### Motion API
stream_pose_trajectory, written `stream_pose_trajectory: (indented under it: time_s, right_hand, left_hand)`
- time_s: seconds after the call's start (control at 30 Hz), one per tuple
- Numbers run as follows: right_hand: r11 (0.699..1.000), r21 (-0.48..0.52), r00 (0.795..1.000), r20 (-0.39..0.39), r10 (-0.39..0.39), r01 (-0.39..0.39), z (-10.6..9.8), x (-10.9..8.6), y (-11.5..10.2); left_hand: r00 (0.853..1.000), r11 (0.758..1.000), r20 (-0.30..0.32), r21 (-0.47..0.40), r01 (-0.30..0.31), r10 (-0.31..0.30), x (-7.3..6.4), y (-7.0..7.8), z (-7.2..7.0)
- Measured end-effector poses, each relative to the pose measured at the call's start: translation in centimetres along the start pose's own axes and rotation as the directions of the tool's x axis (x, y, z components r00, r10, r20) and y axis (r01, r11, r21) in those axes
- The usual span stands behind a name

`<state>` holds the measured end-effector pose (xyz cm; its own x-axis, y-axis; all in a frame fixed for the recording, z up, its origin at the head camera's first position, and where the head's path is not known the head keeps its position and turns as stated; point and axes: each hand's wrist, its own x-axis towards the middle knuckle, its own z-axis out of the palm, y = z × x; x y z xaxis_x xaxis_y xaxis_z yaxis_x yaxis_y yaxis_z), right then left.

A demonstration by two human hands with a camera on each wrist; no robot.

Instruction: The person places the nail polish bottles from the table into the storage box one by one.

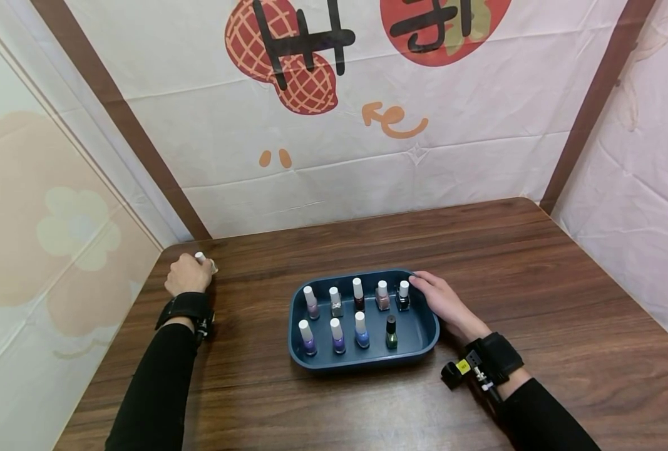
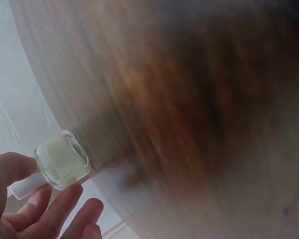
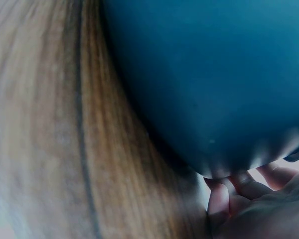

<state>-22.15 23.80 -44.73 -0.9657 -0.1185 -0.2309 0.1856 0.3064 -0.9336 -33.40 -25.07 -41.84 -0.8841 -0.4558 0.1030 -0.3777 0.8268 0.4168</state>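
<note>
At the table's far left corner, my left hand (image 1: 190, 274) pinches a nail polish bottle (image 2: 64, 159) between thumb and fingers. The bottle has a white cap (image 2: 29, 186) and clear glass with pale, whitish-green contents. A dark blue tray (image 1: 362, 360) lies mid-table, and my right hand (image 1: 443, 300) grips its right end, thumb over the rim and fingers against the outer wall. Inside the tray, nail polish bottles stand upright in two rows. Most have white caps, such as the blue one (image 1: 362, 332); the green bottle (image 1: 391, 332) at the front right has a black cap.
The brown wooden table (image 1: 243, 401) extends around the tray on all sides. A printed white cloth (image 1: 367, 169) hangs behind its far edge, with more cloth at the left and right. Both wrists wear black camera straps (image 1: 494, 357).
</note>
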Motion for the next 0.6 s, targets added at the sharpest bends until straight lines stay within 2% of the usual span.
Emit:
stream_pose_trajectory:
  time_s: [0.6]
  right_hand:
    - [1.000,-0.003,1.000,0.005,-0.011,0.011,-0.02,-0.04,0.03]
  left_hand:
    - [0.999,1.000,-0.021,-0.007,-0.029,0.029,-0.19,0.28,-0.34]
